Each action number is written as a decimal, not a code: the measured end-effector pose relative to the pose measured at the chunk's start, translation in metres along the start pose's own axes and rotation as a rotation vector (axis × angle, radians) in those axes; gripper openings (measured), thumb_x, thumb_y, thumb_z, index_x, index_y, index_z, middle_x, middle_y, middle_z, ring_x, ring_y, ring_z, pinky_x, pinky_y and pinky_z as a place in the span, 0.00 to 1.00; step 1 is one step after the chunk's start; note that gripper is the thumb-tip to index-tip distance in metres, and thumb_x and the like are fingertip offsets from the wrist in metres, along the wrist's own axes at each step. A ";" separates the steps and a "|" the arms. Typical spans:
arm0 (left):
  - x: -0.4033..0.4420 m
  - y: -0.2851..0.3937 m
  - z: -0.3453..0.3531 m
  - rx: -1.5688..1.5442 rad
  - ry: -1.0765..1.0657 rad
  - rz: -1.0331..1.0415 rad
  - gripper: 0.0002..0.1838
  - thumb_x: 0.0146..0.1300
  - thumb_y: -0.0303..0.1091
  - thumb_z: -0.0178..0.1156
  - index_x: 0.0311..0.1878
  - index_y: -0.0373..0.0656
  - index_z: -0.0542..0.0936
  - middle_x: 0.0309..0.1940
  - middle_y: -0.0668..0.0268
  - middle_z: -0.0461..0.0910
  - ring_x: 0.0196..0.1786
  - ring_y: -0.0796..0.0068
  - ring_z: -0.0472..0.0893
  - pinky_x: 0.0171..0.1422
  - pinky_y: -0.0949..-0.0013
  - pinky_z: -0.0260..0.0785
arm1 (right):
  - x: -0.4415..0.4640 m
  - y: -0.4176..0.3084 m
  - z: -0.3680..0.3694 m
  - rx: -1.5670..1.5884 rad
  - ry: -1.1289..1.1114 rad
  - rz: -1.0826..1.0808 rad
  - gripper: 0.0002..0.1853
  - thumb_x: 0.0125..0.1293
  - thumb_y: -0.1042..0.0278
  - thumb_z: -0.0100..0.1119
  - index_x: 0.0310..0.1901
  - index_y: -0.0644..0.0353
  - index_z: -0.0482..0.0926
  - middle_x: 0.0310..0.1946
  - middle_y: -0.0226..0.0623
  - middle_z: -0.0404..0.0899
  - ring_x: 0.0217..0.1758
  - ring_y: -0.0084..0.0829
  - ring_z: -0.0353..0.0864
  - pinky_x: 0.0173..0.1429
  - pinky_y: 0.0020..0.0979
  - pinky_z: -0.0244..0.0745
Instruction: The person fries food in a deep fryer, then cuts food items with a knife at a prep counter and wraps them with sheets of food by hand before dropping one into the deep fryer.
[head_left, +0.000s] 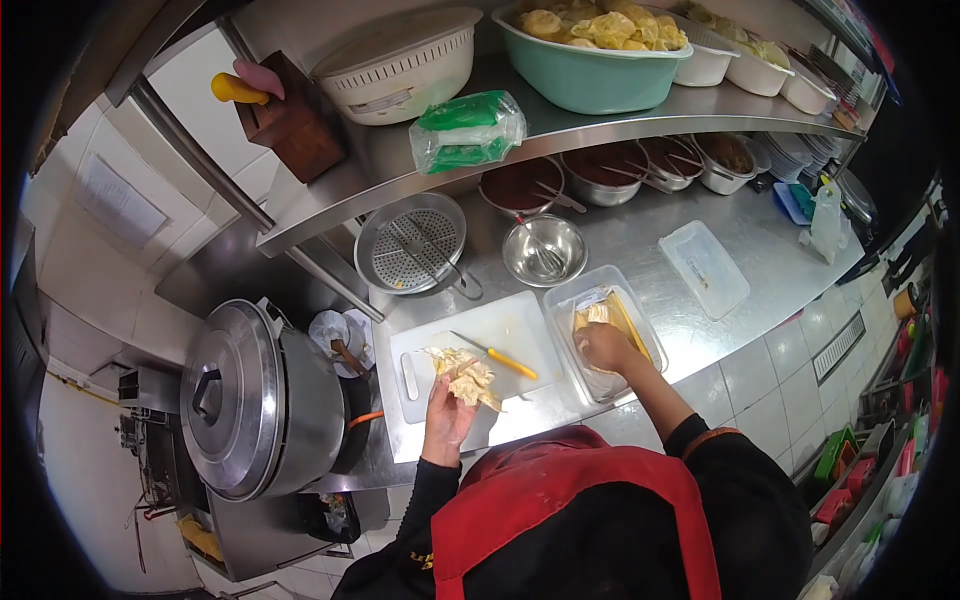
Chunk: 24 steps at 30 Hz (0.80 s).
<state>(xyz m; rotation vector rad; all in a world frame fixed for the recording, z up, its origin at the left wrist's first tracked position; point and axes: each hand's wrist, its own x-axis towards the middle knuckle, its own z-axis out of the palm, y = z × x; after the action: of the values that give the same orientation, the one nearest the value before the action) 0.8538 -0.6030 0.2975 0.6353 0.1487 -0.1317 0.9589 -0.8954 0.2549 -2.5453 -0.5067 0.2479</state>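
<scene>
My left hand grips a ragged, pale yellow piece of food above the white cutting board; its exact kind is unclear. A knife with a yellow handle lies on the board, its blade pointing away to the left. My right hand reaches into a clear plastic container beside the board, with curled fingers. Pale, layered food shows at those fingers, and a yellowish strip lies along the container's right side. What the right fingers hold is hidden.
Behind the board sit a perforated strainer and a steel bowl with a whisk. A translucent lid lies to the right. A large lidded pot stands left. Overhead, a shelf carries a green basin and other tubs.
</scene>
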 end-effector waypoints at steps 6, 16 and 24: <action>0.003 -0.002 -0.002 0.012 -0.016 -0.004 0.27 0.65 0.45 0.46 0.64 0.42 0.58 0.60 0.57 0.64 0.62 0.60 0.65 0.63 0.54 0.58 | 0.001 0.005 0.003 0.039 0.047 -0.065 0.08 0.49 0.69 0.50 0.28 0.55 0.80 0.28 0.45 0.79 0.35 0.45 0.78 0.43 0.41 0.71; 0.006 -0.006 0.001 0.028 0.000 -0.026 0.27 0.65 0.46 0.46 0.63 0.42 0.60 0.59 0.56 0.65 0.61 0.59 0.66 0.62 0.53 0.60 | -0.003 -0.002 0.002 0.004 0.067 0.034 0.07 0.52 0.70 0.51 0.29 0.56 0.79 0.29 0.44 0.79 0.35 0.44 0.77 0.42 0.39 0.71; 0.006 -0.004 0.005 0.015 -0.011 -0.029 0.26 0.65 0.46 0.47 0.62 0.43 0.61 0.59 0.56 0.66 0.61 0.59 0.66 0.62 0.52 0.59 | -0.008 0.029 0.014 0.607 0.205 0.073 0.04 0.56 0.76 0.49 0.30 0.61 0.75 0.25 0.34 0.76 0.27 0.26 0.75 0.33 0.26 0.70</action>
<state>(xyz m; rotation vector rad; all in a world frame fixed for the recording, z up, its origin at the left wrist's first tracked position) 0.8595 -0.6097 0.2982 0.6473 0.1466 -0.1645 0.9566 -0.9156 0.2282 -1.9681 -0.2138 0.1364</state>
